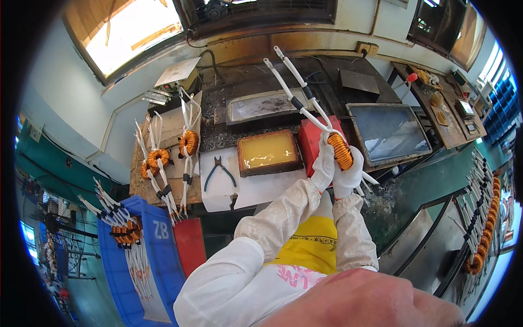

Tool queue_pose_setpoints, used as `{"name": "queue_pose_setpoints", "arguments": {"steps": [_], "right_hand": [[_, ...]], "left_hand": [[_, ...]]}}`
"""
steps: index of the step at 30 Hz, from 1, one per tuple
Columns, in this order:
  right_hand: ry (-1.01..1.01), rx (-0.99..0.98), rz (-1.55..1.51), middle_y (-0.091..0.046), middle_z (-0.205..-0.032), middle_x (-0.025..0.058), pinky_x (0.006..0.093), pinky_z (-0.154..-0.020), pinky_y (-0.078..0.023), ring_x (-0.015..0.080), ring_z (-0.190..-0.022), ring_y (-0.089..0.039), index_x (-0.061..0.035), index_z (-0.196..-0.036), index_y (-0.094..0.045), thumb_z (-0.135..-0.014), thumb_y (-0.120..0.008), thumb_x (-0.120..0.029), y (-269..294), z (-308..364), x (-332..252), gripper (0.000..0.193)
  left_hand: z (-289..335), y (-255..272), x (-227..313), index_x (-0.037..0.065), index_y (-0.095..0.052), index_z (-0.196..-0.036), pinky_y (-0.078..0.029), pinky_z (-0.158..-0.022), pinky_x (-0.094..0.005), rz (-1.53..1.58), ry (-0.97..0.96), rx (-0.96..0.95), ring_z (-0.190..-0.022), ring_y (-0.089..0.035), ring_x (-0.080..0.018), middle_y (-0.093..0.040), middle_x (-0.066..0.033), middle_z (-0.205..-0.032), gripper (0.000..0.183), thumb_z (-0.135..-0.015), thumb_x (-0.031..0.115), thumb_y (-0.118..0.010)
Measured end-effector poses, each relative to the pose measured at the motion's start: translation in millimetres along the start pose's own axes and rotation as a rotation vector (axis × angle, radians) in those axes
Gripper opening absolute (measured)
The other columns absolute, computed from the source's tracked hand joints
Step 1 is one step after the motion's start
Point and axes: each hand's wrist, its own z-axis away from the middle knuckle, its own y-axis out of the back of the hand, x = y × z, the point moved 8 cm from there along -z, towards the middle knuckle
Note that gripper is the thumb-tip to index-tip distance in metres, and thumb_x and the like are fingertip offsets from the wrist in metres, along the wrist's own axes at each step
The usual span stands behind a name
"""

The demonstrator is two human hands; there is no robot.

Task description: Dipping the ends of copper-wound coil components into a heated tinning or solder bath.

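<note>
Both my hands wear white gloves and hold a ring-shaped coil wound with orange copper wire. My left hand grips its left side, near where the white leads cross. My right hand is wrapped round its right and lower side. Two long white leads with black bands and metal lugs rise from the coil toward the back left. More lead ends stick out below my right hand. The coil is held in front of a red block, partly hidden behind my left hand.
Left of the red block is a pan of amber liquid, beside pliers. Behind lies a grey-filled trough; at right, a bigger tray. Several coils lie on the left bench. A blue crate and a rack of coils flank me.
</note>
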Motion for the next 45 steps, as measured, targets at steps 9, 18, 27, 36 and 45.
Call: {"name": "queue_pose_setpoints", "arguments": {"steps": [9,18,27,36,45], "right_hand": [[0.013,0.017,-0.016,-0.063,-0.119,0.0178,0.0427,-0.097,-0.049,0.0378,-0.109,-0.062,-0.0052,-0.124,-0.051,-0.065,-0.081,0.002,0,2,2,0.067],[-0.019,0.011,-0.012,-0.063,-0.12,0.0173,0.0426,-0.097,-0.048,0.0378,-0.11,-0.062,-0.0049,-0.123,-0.053,-0.064,-0.082,0.001,-1,3,2,0.066],[-0.05,0.033,-0.031,-0.062,-0.117,0.0154,0.0416,-0.095,-0.049,0.0359,-0.106,-0.062,-0.006,-0.125,-0.052,-0.066,-0.082,0.0,1,-1,6,0.066],[-0.248,0.061,-0.037,-0.061,-0.114,0.0145,0.0381,-0.093,-0.05,0.0329,-0.104,-0.063,-0.0072,-0.125,-0.052,-0.073,-0.08,-0.004,6,-4,25,0.06],[-0.341,0.023,-0.287,-0.058,-0.115,0.0107,0.032,-0.096,-0.048,0.0194,-0.105,-0.059,-0.001,-0.128,-0.048,-0.083,-0.077,0.0,33,-9,51,0.053]], "left_hand": [[4,-5,20,0.009,-0.037,-0.147,-0.04,-0.107,-0.0317,-0.054,-0.064,0.09,-0.12,-0.053,-0.0179,-0.055,-0.0067,-0.128,0.052,-0.108,0.043,-0.031],[-3,5,-6,0.009,-0.015,-0.159,-0.039,-0.109,-0.0299,0.013,0.001,0.007,-0.127,-0.05,-0.017,-0.045,-0.0093,-0.144,0.067,-0.106,0.043,-0.041],[-4,-2,19,0.01,-0.016,-0.159,-0.037,-0.11,-0.031,-0.187,-0.067,-0.031,-0.131,-0.047,-0.0188,-0.043,-0.011,-0.146,0.071,-0.105,0.05,-0.041],[-5,-11,32,0.009,-0.007,-0.16,-0.037,-0.111,-0.0346,-0.279,-0.128,-0.112,-0.135,-0.047,-0.0257,-0.043,-0.0181,-0.149,0.078,-0.102,0.037,-0.052],[-5,-23,13,0.005,0.006,-0.158,-0.047,-0.102,-0.0363,-0.297,0.044,-0.162,-0.118,-0.061,-0.0279,-0.057,-0.0197,-0.13,0.097,-0.094,0.014,-0.067]]}}
